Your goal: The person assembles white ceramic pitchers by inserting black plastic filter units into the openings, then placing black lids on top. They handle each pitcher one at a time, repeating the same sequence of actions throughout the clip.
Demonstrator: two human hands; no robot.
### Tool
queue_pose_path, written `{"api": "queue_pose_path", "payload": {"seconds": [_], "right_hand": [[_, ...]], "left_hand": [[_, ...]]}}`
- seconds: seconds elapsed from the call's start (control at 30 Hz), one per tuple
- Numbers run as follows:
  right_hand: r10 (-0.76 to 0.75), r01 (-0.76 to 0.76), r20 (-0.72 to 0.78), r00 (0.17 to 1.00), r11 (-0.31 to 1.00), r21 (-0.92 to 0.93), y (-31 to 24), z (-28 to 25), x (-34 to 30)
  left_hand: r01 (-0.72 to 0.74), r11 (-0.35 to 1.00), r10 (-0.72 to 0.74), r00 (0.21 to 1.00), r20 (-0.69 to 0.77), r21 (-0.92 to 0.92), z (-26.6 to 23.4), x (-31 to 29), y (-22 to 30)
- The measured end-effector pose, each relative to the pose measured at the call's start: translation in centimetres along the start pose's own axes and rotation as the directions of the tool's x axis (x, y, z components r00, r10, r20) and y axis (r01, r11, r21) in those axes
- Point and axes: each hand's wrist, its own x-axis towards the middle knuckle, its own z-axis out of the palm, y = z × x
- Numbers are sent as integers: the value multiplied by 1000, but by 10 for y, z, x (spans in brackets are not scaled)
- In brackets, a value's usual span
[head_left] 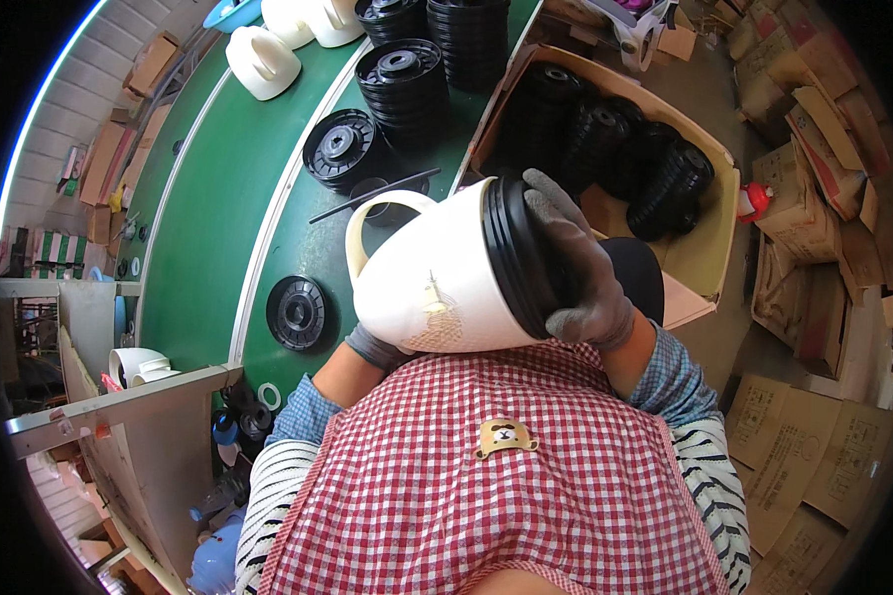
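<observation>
A cream jug body [432, 273] with a printed building picture and a loop handle [360, 243] lies tilted on its side in front of my apron. My gloved left hand [375, 349] holds it from below; most of its fingers are hidden under the jug. At the jug's right end sits a black ribbed plastic base [518, 260]. Wrapped round this base, thumb below and fingers above, is my gloved right hand [593, 283]. Whether the base is fully seated on the jug I cannot tell.
Stacks of black round bases [400, 74] stand on the green work table [203, 198], with a single black disc [299, 312] nearer me. A thin black rod [375, 195] lies beyond the jug. To the right, an open carton [726, 213] holds more black parts. Cream jug bodies [264, 64] stand far back.
</observation>
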Motion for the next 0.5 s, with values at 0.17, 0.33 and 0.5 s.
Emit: {"api": "queue_pose_path", "payload": {"seconds": [0.17, 0.33, 0.5], "right_hand": [[9, -9, -1, 1000, 999, -51, -7, -4, -5], [-82, 90, 54, 995, 983, -158, -3, -11, -7], [-154, 167, 77, 985, 963, -211, 2, -15, -11]], "left_hand": [[103, 991, -101, 994, 27, -88, 13, 3, -5], [154, 981, -150, 988, 46, -119, 21, 8, -7], [163, 982, -161, 987, 29, -90, 28, 13, -6]]}}
